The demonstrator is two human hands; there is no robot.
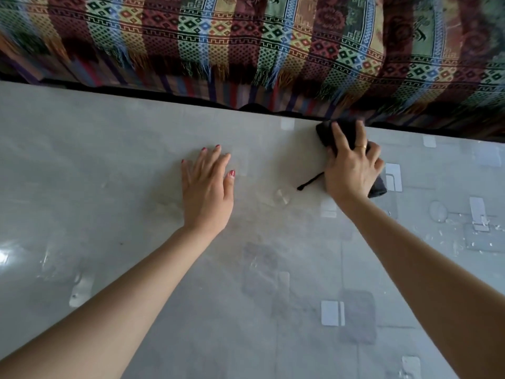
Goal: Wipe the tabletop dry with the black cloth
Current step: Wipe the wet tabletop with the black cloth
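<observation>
At the far edge of the pale grey surface (109,165), toward the right, the black cloth (332,132) lies bunched under the right hand (351,170). The cloth's long axis runs diagonally, from its far-left end at the surface's edge to its near-right end, which shows beyond the heel of the hand. A thin black thread (310,183) trails from the cloth toward the near left. The right hand presses palm-down on the cloth with fingers spread and slightly curled over it; a ring (361,147) sits on one finger. The left hand (207,192) rests flat and fully open on the bare surface, fingers splayed, holding nothing, well apart from the cloth. The surface carries a glossy film with pale rectangular patterns (332,313); no legible writing or brand shows. Beyond the far edge hangs a striped, fringed woven blanket (246,42) in red, green, blue and yellow.
</observation>
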